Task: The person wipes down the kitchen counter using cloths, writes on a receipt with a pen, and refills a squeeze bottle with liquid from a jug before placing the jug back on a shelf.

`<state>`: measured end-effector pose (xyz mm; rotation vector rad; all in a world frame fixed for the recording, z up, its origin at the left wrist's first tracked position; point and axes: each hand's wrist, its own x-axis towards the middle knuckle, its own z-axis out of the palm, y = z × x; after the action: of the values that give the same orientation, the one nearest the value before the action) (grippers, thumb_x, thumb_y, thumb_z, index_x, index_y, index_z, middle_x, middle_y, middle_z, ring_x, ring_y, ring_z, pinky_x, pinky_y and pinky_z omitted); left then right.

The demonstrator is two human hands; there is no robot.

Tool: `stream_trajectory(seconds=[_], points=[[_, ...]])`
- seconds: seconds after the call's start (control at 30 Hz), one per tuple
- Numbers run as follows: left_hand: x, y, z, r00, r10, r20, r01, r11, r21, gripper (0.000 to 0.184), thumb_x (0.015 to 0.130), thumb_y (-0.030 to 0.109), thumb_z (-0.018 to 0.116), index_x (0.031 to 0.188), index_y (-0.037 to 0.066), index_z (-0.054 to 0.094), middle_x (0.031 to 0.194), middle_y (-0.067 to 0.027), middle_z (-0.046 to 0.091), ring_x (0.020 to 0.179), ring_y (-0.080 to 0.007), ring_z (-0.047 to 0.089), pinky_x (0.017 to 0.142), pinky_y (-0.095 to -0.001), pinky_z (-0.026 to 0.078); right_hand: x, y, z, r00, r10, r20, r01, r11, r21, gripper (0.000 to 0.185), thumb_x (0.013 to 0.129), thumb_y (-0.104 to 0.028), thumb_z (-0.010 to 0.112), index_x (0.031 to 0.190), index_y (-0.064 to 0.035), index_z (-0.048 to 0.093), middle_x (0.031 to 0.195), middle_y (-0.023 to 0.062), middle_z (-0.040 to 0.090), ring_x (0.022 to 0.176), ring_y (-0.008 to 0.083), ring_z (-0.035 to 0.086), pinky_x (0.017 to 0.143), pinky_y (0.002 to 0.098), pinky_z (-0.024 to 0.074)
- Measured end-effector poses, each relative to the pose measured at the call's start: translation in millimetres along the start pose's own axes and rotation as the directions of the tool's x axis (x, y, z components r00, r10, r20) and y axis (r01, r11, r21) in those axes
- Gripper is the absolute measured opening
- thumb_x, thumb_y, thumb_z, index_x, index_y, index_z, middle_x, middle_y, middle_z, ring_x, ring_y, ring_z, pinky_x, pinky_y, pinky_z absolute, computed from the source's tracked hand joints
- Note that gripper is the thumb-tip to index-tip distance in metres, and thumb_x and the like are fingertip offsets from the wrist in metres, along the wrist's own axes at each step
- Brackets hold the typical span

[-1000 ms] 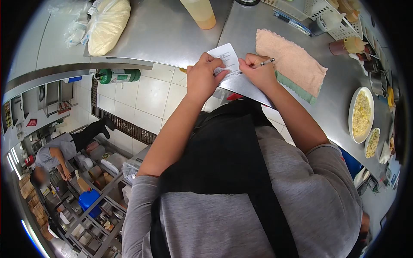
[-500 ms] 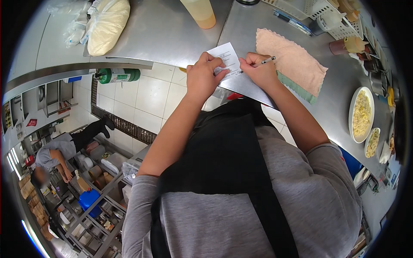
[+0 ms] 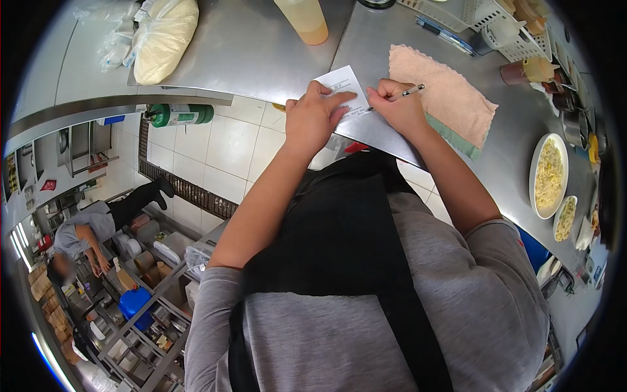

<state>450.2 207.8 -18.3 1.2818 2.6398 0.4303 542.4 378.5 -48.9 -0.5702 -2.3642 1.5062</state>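
Note:
A small printed paper slip (image 3: 344, 80) lies at the front edge of the steel counter. My left hand (image 3: 315, 116) rests on the slip with its fingers apart, the index finger stretched across the print. In my right hand (image 3: 400, 111) is a pen (image 3: 413, 90), its tip down at the slip's lower right edge. A pink towel (image 3: 441, 88) with a green part (image 3: 454, 136) lies just beyond my right hand.
A bottle of orange liquid (image 3: 307, 23) and a bag of pale food (image 3: 166, 39) stand farther back. Right are a sauce bottle (image 3: 528, 70), a white basket (image 3: 522, 44) and an oval dish of food (image 3: 548, 176). Another person (image 3: 85, 228) works at the left.
My left index finger has straightened and reaches farther over the slip. The pen and right hand have shifted slightly right.

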Motion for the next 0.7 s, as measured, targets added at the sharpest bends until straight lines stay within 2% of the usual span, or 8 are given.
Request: stream_trajectory(seconds=[0.03,0.17,0.27,0.33,0.4,0.7], points=[[0.1,0.7,-0.1,1.0,0.0,-0.001,0.0,1.0,-0.001,0.03,0.084,0.034,0.064,0.114,0.038,0.063,0.105,-0.0007,0.054,0.092,-0.0151,0.058,0.08,-0.0401,0.04,0.4,0.8,-0.5,1.0,-0.002,0.011,0.002,1.0,0.022,0.035,0.083,-0.019,0.067,0.059,-0.0051,0.046,0.05,-0.0032,0.04,0.049,0.0041,0.034,0.044,0.0256,0.0275],[-0.7,0.6,0.3,1.0,0.007,-0.009,-0.007,1.0,0.019,0.029,0.086,0.033,0.063,0.114,0.038,0.064,0.106,-0.0004,0.053,0.094,-0.014,0.058,0.079,-0.0405,0.04,-0.3,-0.1,-0.9,1.0,-0.002,0.001,0.002,1.0,-0.008,0.035,0.083,-0.02,0.067,0.059,-0.0052,0.046,0.05,-0.0028,0.041,0.049,0.0045,0.034,0.044,0.0259,0.0279],[-1.0,-0.6,1.2,1.0,0.011,-0.011,-0.011,1.0,0.024,0.029,0.086,0.034,0.063,0.114,0.038,0.064,0.106,-0.0003,0.053,0.095,-0.0136,0.058,0.079,-0.0407,0.04,-0.2,-2.9,-1.2,1.0,-0.001,0.011,0.001,0.999,-0.034,0.035,0.083,-0.021,0.067,0.059,-0.0052,0.046,0.05,-0.0022,0.041,0.048,0.0051,0.035,0.044,0.0266,0.0284],[-1.1,-1.4,2.3,1.0,0.013,-0.012,-0.013,1.0,0.027,0.029,0.086,0.034,0.062,0.114,0.038,0.064,0.106,-0.0003,0.053,0.096,-0.0134,0.058,0.079,-0.0407,0.04,-0.1,-3.2,-0.6,1.0,0.022,0.004,-0.022,0.999,-0.046,0.035,0.081,-0.021,0.068,0.06,-0.0031,0.046,0.049,0.0026,0.041,0.048,0.009,0.034,0.046,0.0284,0.0316],[-1.5,-1.7,3.2,0.998,0.044,-0.051,-0.043,0.999,0.012,0.028,0.085,0.031,0.062,0.113,0.037,0.064,0.106,-0.0034,0.053,0.09,-0.0175,0.061,0.077,-0.0403,0.039,-0.1,-2.6,-0.5,1.0,0.015,0.003,-0.015,0.999,-0.045,0.035,0.081,-0.02,0.068,0.06,-0.0031,0.046,0.049,0.0027,0.041,0.048,0.0091,0.034,0.046,0.0285,0.0316],[-0.9,-2.2,3.2,0.998,0.041,-0.05,-0.041,0.999,0.005,0.028,0.085,0.032,0.063,0.112,0.037,0.064,0.105,-0.0029,0.053,0.089,-0.0175,0.061,0.076,-0.0403,0.039,-0.3,-1.0,0.5,1.0,0.011,-0.012,-0.012,0.999,-0.042,0.035,0.081,-0.02,0.067,0.06,-0.0033,0.045,0.049,0.0027,0.041,0.048,0.0094,0.034,0.045,0.0289,0.0316]])
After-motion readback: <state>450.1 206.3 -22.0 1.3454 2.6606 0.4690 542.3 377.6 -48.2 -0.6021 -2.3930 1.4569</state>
